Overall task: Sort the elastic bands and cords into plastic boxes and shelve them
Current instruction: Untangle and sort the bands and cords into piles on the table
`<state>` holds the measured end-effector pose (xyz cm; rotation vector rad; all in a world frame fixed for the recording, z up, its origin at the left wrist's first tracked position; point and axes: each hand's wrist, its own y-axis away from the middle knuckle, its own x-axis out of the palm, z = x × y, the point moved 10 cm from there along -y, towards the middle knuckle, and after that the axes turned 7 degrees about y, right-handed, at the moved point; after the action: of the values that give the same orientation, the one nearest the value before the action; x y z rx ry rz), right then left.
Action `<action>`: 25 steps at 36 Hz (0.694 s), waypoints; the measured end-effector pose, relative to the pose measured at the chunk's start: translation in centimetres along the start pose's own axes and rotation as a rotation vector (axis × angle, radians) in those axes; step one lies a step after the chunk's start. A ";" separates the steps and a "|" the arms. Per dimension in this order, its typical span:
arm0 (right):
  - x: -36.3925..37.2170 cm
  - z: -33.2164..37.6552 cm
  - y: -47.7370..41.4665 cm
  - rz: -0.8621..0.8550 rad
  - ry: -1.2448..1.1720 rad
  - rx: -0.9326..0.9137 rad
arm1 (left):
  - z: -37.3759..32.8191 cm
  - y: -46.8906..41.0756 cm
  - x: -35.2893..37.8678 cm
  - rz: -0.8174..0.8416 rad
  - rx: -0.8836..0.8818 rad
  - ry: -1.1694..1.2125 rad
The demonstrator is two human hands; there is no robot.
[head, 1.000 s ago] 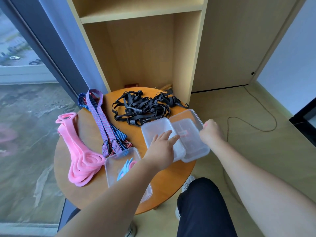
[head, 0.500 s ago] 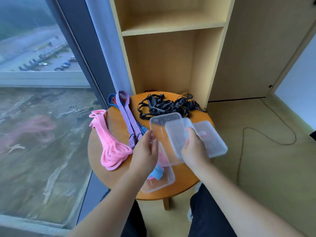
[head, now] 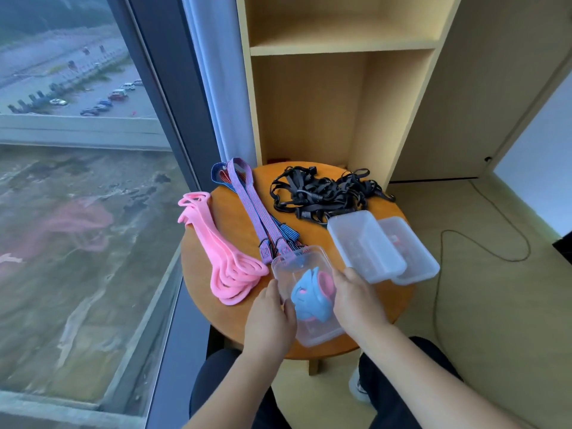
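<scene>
Both bare forearms reach up from the lower edge of the frame toward its centre. The left hand (head: 269,317) and right hand (head: 356,300) grip opposite long sides of a clear rectangular plastic box (head: 298,263), backs upward.

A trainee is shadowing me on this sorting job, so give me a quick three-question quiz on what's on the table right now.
1. True or false: the black cords already lie inside a box.
2. What lies in the clear box gripped by the left hand and right hand? A) pink bands B) blue bands C) striped straps
3. Fill in: the two empty boxes overlap on the table, to the ____ of the gripped box.
Key: 1 false; 2 B; 3 right.
</scene>
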<state>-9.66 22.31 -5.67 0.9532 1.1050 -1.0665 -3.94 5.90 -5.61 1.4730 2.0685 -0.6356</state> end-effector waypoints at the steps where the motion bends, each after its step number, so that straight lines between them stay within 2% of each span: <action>1: -0.1 0.0 0.0 -0.011 0.012 -0.004 | 0.0 0.0 0.2 0.016 0.001 0.012; 5: -0.4 0.2 -0.2 -0.024 0.056 -0.027 | 0.1 -0.1 0.8 0.079 -0.007 0.039; 11: 0.4 0.3 0.0 0.050 0.076 -0.059 | 0.3 -0.3 1.4 0.101 -0.021 0.042; 20: 0.6 0.0 -0.4 0.078 0.010 -0.142 | 0.2 0.3 1.7 0.017 -0.087 -0.005; 25: 0.3 -0.2 -0.4 0.097 0.049 -0.197 | -0.1 1.2 1.7 -0.027 -0.118 -0.110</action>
<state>-10.04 22.35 -5.99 0.8699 1.1689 -0.8433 -3.26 7.55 -6.68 1.3172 2.0084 -0.5817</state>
